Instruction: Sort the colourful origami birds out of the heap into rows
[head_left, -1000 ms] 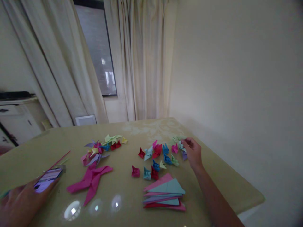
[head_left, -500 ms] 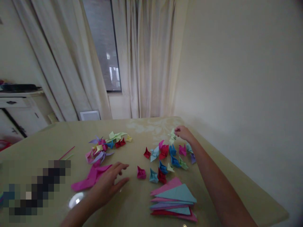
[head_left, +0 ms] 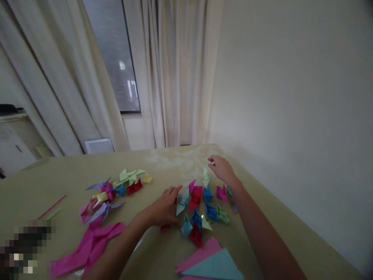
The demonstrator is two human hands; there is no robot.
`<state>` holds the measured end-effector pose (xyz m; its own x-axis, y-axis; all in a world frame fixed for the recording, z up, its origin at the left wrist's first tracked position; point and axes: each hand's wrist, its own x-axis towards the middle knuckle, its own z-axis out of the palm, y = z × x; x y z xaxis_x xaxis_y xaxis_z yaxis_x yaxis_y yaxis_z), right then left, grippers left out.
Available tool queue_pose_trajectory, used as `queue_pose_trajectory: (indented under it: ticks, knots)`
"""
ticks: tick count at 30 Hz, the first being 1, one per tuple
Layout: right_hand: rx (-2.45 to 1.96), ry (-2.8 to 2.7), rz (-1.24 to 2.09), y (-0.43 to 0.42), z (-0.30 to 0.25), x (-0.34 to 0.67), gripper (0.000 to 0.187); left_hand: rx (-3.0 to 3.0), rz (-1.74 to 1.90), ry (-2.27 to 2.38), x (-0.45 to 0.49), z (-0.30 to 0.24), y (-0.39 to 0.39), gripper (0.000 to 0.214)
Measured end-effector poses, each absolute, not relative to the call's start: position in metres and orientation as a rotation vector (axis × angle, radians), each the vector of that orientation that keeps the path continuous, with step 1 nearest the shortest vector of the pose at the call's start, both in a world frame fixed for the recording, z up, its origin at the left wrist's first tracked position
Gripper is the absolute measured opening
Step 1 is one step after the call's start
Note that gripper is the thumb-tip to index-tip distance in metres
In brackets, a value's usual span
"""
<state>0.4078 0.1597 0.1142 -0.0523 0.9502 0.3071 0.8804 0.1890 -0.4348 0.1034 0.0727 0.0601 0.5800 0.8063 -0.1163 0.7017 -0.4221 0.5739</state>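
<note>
My left hand (head_left: 164, 206) lies low at the left edge of a cluster of small folded paper pieces, thumb and fingers apart. It partly covers a dark red paper piece (head_left: 165, 228), and a light blue paper piece (head_left: 182, 202) is beside its fingertips. At the cluster's far side, my right hand (head_left: 220, 168) hovers with loosely curled fingers, nothing visible between them. Just below and left of it is a pale green paper piece (head_left: 206, 177). Red (head_left: 195, 198), blue (head_left: 211, 212) and green (head_left: 222, 214) paper pieces fill the cluster.
Large folded paper triangles (head_left: 214, 266) lie at the near edge. On the left are a second origami pile (head_left: 128, 177), a magenta folded paper strip (head_left: 90, 245) and a thin pink stick (head_left: 52, 207). A wall (head_left: 285, 97) borders the table's right side.
My left hand has moved right, from beside the magenta paper to the cluster's edge. My right hand has let go of the pale green piece. The view has shifted right.
</note>
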Motion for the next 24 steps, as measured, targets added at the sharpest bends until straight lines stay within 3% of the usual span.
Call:
queue_pose_trajectory:
  ticks: [5,10,13,19,24]
  knots:
    - [-1.403,-2.253,0.373,0.124,0.137,0.374,0.025,2.265,0.191,1.225,0.108,0.060,0.078,0.089]
    - [-1.233,-2.695,0.303,0.092,0.131,0.322,0.062,2.267,0.069,1.265,0.099,0.066,0.076,0.051]
    - [-1.280,-2.826,0.262,0.091,0.118,0.308,0.061,2.269,-0.031,1.279,0.093,0.075,0.074,0.031]
    - [-1.462,-2.807,0.086,0.110,0.100,0.311,0.018,2.250,-0.114,1.202,0.087,0.094,0.066,0.038]
    - [-1.537,-2.652,0.045,0.110,0.120,0.319,0.019,2.292,-0.237,1.357,0.089,0.099,0.059,0.043]
